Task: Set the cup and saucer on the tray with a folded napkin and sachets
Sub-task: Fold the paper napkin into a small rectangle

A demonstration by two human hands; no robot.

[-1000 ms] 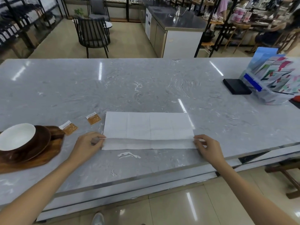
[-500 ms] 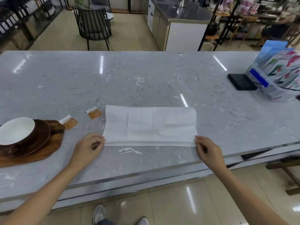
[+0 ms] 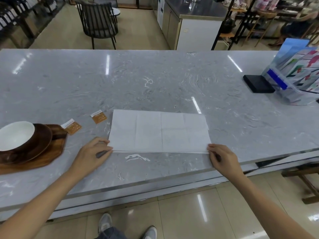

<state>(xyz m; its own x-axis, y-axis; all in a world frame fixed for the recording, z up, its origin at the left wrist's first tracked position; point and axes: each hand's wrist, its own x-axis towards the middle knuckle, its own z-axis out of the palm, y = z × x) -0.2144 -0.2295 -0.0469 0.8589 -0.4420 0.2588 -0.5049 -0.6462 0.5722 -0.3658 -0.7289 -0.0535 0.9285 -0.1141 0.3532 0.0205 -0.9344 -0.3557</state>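
Head view: I've got the white napkin [image 3: 159, 131] flat on the marble counter [image 3: 155, 80], my left hand [image 3: 92, 155] and right hand [image 3: 222, 157] each pinching a near corner. Far left, one cup [image 3: 16, 135] on its saucer [image 3: 43, 142] sits on the tray [image 3: 51, 156]; two sachets [image 3: 98, 116] lie between tray and napkin. One black box [image 3: 258, 83] far right.

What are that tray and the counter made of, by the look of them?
The tray looks like dark varnished wood: brown grain, soft sheen. The counter looks like polished grey marble or an imitation stone: pale veins, sharp light reflections.
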